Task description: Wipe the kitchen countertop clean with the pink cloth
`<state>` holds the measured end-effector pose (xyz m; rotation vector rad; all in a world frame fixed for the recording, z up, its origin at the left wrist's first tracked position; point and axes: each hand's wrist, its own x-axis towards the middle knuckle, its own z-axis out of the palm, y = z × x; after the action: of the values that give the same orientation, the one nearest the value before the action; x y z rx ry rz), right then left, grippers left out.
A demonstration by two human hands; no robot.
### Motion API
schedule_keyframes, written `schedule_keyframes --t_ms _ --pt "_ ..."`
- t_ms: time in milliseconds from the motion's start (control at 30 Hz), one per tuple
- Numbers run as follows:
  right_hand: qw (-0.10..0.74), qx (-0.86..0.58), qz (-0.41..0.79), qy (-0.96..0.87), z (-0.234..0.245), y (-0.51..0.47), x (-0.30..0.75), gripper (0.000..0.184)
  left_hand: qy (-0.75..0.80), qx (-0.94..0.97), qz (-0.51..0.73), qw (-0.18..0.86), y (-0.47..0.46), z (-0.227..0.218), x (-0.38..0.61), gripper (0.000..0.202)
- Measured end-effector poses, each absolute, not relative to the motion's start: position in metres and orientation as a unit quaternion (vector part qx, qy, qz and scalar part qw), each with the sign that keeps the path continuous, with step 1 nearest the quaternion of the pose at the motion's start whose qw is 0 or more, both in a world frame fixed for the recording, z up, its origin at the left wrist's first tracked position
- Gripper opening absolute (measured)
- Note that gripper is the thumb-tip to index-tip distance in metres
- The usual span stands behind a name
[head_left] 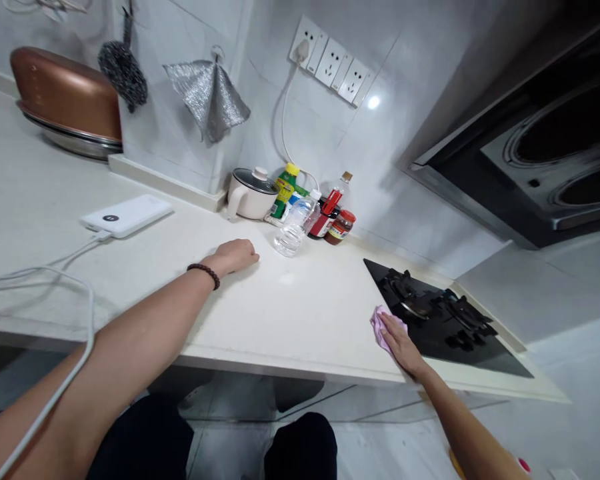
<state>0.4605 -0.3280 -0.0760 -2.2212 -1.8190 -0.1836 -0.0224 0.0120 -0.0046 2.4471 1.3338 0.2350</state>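
Observation:
My right hand [401, 342] presses a pink cloth [379, 328] onto the white countertop [290, 313], just left of the black gas stove [430, 313]. The cloth bunches out around the fingers. Further left, my left hand [234, 256] rests on the counter in a loose fist, a dark beaded bracelet [205, 272] at its wrist. Nothing shows in its curled fingers. A clear plastic bottle [293, 230] with a white cap stands a little beyond that hand, apart from it.
Behind the bottle are a lidded cream pot [253, 193], a yellow-capped green bottle [284, 190] and a red-lidded jar [341, 228]. A white power bank [127, 215] with a cable lies at left. A range hood [540, 147] overhangs the stove.

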Motion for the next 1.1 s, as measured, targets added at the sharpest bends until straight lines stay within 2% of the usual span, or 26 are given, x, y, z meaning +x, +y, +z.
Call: schedule_keyframes --t_ms 333,533,800,933,1100 --pt "0.124 -0.772 -0.084 -0.618 -0.078 -0.325 0.397 0.072 0.477 0.851 0.107 0.190 0.017 -0.007 -0.022 0.044" --pt "0.144 -0.739 -0.025 -0.658 -0.068 -0.266 0.289 0.063 0.469 0.859 0.101 0.181 0.016 -0.005 -0.021 0.042" --pt "0.126 -0.643 0.080 -0.751 -0.053 -0.196 0.150 0.063 0.478 0.853 0.107 0.179 0.016 -0.006 -0.020 0.038" --pt "0.151 -0.608 0.097 -0.774 -0.050 -0.202 0.144 0.062 0.480 0.854 0.090 0.177 0.011 -0.004 -0.023 0.039" --pt "0.149 -0.645 0.092 -0.744 -0.047 -0.251 0.215 0.063 0.477 0.856 0.084 0.179 0.005 0.000 -0.026 0.037"
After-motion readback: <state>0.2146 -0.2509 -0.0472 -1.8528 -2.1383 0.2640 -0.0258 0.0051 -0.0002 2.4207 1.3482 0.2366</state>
